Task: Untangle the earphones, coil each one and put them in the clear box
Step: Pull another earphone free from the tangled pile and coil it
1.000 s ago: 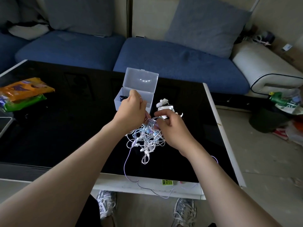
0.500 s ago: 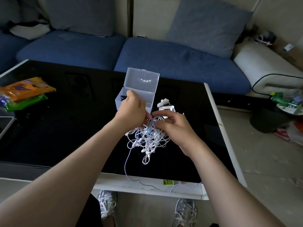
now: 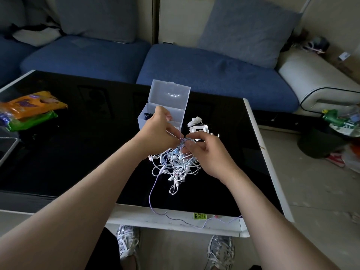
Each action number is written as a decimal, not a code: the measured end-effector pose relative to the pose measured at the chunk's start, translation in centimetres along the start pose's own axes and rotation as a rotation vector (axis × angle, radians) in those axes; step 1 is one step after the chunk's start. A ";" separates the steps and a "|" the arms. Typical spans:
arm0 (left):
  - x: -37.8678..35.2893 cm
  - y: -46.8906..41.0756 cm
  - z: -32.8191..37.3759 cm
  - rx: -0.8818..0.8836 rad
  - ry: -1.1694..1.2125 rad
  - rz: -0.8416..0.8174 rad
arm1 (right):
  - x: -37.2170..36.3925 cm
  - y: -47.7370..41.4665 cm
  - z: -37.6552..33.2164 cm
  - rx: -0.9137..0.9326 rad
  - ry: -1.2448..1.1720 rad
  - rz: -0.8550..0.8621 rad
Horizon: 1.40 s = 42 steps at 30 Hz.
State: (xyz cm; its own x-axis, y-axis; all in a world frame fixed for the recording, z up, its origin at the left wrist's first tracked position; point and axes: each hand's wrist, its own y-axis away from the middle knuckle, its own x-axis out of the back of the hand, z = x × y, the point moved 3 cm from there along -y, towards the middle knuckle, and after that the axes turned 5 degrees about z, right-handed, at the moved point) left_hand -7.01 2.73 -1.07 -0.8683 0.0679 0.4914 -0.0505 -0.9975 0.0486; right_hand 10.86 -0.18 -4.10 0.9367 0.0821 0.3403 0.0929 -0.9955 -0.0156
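Since a second ago our two hands have drawn together at the top of the earphone tangle (image 3: 175,166), left hand (image 3: 157,133) and right hand (image 3: 206,152) each pinching strands at one knot; its lower loops lie on the black table (image 3: 78,143) just before the open clear box (image 3: 141,118), so we judge untangling barely begun.

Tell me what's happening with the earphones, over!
Hands: left hand and right hand both pinch the earphone tangle, all knotted. Behind it, clear box stands open. One purple cable trails over the table edge.
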 end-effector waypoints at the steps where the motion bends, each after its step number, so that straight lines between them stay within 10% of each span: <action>1: 0.0 -0.1 -0.1 -0.001 0.003 0.009 | -0.1 0.1 -0.1 0.008 0.016 -0.013; 19: 0.1 0.4 0.9 -0.060 -0.040 -0.042 | -0.1 0.4 -0.8 0.170 0.410 0.090; 29: 0.4 0.4 0.8 -0.122 -0.019 -0.006 | -0.3 0.2 -1.1 0.020 0.054 0.040; 42: 0.2 0.2 0.8 -0.038 0.029 0.007 | -0.1 0.2 -0.6 0.138 0.177 0.143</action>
State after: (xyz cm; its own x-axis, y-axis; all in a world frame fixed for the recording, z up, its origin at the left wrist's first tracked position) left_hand -6.77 2.54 -0.24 -0.8826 0.0606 0.4662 -0.0624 -0.9980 0.0117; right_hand 10.55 -0.44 -3.62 0.8710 -0.0799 0.4847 0.0207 -0.9798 -0.1988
